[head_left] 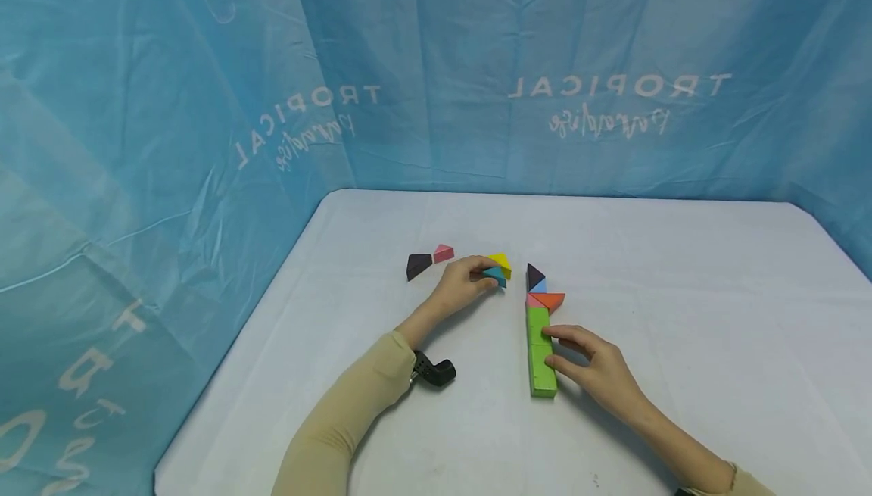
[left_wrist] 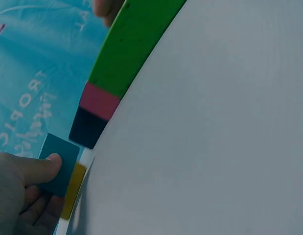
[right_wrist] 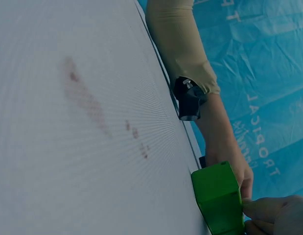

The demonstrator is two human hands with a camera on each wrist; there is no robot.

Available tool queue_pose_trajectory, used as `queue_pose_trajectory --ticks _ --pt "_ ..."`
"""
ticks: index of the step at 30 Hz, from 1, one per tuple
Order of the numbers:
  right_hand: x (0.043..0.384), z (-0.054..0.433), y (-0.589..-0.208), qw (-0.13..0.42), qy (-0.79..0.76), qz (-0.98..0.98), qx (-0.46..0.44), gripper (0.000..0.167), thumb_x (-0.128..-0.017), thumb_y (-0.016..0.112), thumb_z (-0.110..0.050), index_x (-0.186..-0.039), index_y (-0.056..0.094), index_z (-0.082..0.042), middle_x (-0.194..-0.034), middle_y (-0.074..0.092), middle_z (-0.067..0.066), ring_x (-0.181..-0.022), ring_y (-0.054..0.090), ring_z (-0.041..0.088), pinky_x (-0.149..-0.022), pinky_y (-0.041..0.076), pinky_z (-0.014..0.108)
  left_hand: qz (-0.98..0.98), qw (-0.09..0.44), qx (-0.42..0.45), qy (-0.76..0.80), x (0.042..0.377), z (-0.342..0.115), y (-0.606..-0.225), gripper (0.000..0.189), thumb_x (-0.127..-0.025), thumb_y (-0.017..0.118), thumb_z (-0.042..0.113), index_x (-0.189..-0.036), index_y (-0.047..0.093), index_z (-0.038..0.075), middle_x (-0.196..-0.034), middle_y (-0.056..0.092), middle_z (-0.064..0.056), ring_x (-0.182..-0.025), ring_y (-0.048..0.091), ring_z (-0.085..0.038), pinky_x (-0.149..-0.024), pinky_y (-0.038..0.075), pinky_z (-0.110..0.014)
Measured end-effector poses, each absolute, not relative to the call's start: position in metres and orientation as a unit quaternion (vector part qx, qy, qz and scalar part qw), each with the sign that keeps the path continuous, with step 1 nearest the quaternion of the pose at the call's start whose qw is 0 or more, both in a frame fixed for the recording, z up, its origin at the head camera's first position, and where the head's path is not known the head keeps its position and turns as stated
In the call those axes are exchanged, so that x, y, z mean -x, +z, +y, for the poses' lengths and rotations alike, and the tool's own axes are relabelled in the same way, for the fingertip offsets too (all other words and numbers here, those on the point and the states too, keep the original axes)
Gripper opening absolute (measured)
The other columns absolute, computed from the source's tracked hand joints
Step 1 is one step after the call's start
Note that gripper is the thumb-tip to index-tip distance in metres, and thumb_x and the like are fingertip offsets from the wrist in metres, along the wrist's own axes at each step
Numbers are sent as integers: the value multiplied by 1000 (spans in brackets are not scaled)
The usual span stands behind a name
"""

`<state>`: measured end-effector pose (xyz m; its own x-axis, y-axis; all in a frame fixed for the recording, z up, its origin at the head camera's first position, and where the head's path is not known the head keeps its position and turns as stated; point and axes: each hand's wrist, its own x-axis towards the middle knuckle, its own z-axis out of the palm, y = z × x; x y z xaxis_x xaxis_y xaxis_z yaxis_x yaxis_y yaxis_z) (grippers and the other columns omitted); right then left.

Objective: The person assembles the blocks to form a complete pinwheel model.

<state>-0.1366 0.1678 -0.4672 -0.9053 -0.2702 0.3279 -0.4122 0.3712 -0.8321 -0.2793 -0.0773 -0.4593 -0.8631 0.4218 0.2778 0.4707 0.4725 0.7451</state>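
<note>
My left hand (head_left: 459, 284) pinches a teal triangular block (head_left: 495, 275), its thumb lying on one face in the left wrist view. Right behind that block is a yellow triangular block (head_left: 502, 263). On the right, my right hand (head_left: 599, 371) rests thumb and fingertips against the right side of two green blocks (head_left: 538, 325) set end to end in a row. Beyond the green blocks the row continues with a small pink triangle (head_left: 533, 301), an orange triangle (head_left: 550, 299) jutting right, a light blue triangle (head_left: 540, 286) and a black triangle (head_left: 534, 277) at the far end.
Left of my left hand lie a black block (head_left: 418, 266) and a pink triangular block (head_left: 443, 254). Everything sits on a white-covered table (head_left: 715, 314). Blue printed curtains (head_left: 443, 42) hang along its back and left. A black wrist camera (head_left: 436, 372) hangs from my left sleeve.
</note>
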Motion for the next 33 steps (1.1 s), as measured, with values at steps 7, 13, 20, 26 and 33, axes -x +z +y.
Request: queue_pose_trajectory --ticks 7,13,20,26,33 --pt "137 169 -466 77 517 -824 -218 38 -83 74 -12 -119 63 -8 -116 63 1 -108 59 22 -92 46 30 -865 -17 280 -415 281 -57 -459 30 -87 68 11 -117 65 5 -110 65 -6 -98 60 -13 -84 47 -17" --pt "136 169 -465 64 516 -830 -201 38 -82 74 -16 -119 64 -11 -117 63 -1 -109 59 20 -92 46 27 -868 -28 286 -405 284 -51 -461 31 -90 62 3 -121 65 7 -119 62 -7 -107 58 -15 -89 45 -18" --pt "131 166 -455 74 519 -825 -210 37 -82 74 -9 -117 63 -5 -115 64 5 -107 60 25 -91 47 34 -873 -21 265 -409 284 -42 -463 31 -91 60 -1 -119 66 9 -119 62 -6 -104 58 -14 -87 46 -19" --pt "135 168 -462 67 520 -826 -205 38 -82 74 -12 -118 63 -8 -116 63 1 -108 59 20 -91 47 28 -872 -21 253 -418 284 -39 -464 27 -90 62 2 -116 67 8 -117 63 -5 -99 58 -13 -84 47 -18" --pt "137 169 -467 68 524 -824 -206 39 -81 75 -12 -118 63 -8 -116 63 -1 -108 59 17 -92 46 25 -871 -19 254 -420 284 -38 -463 26 -90 63 1 -115 67 7 -112 64 -6 -97 59 -13 -83 47 -18"
